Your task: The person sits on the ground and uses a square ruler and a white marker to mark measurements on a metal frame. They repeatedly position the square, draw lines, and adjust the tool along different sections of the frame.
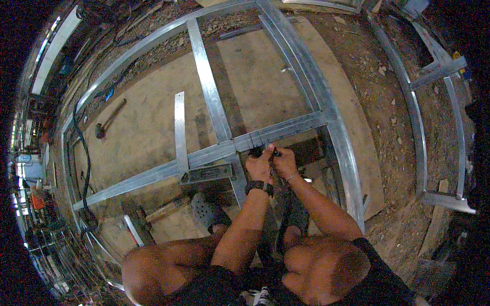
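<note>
My left hand (pixel 261 166), with a dark watch on the wrist, is closed, its thumb against a small black thing (pixel 277 152). Close beside it my right hand (pixel 284 163) is closed around the same black thing, whose kind I cannot make out. Both hands are at the near side of the middle bar (pixel 278 132) of a silvery metal frame, where dark lines cross the bar. A black cable (pixel 286 211) hangs below the hands, between my feet. Left of them, a large square lies over the bar, its dark stock (pixel 208 173) joined to a pale metal blade (pixel 179 122).
A hammer (pixel 109 120) lies on the brown board inside the frame. Another black cable (pixel 84 145) crosses the frame's left side. At the right, a second metal frame (pixel 418 132) lies on dirt. A cross bar (pixel 206 76) runs to the far edge.
</note>
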{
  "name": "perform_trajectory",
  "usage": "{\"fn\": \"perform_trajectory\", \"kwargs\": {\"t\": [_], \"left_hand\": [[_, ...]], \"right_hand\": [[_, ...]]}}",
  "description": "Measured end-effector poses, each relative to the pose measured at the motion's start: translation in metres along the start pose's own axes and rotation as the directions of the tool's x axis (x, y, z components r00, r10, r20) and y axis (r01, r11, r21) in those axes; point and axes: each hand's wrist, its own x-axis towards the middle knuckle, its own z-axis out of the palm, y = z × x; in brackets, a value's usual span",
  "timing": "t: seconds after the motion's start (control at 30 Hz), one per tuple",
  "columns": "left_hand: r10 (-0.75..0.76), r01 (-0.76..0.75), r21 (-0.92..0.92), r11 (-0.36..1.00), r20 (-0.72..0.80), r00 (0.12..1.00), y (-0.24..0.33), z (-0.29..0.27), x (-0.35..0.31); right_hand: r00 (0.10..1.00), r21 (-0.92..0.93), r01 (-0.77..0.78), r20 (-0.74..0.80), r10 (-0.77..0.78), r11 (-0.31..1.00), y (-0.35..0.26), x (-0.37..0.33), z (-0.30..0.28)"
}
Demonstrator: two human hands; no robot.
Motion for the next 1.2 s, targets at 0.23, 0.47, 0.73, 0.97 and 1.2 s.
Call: {"fn": "perform_trajectory", "kwargs": {"t": [0.23,0.47,0.73,0.97,1.2], "left_hand": [[0.156,-0.147,0.065,0.987,-0.17,0.973,0.006,0.002,-0.001],[0.091,-0.086,0.033,0.996,-0.175,0.98,0.005,0.002,-0.002],[0.061,-0.038,0.12,0.992,-0.195,0.979,0.009,-0.004,-0.001],[0.079,-0.021,0.234,0.972,-0.243,0.967,0.016,-0.003,-0.006],[0.24,-0.119,0.427,0.896,-0.242,0.94,-0.019,-0.015,0.022]], "right_hand": [[0.995,-0.002,-0.098,0.013,0.099,0.995,-0.009,-0.002,0.005],[0.998,0.004,-0.058,0.034,0.058,0.998,-0.006,-0.001,0.001],[0.995,-0.065,-0.094,0.02,0.096,0.993,-0.034,-0.009,-0.004],[0.972,0.087,-0.184,-0.134,0.195,0.979,-0.069,-0.046,-0.043],[0.897,-0.005,0.054,-0.439,-0.051,0.999,-0.082,-0.052,-0.104]]}}
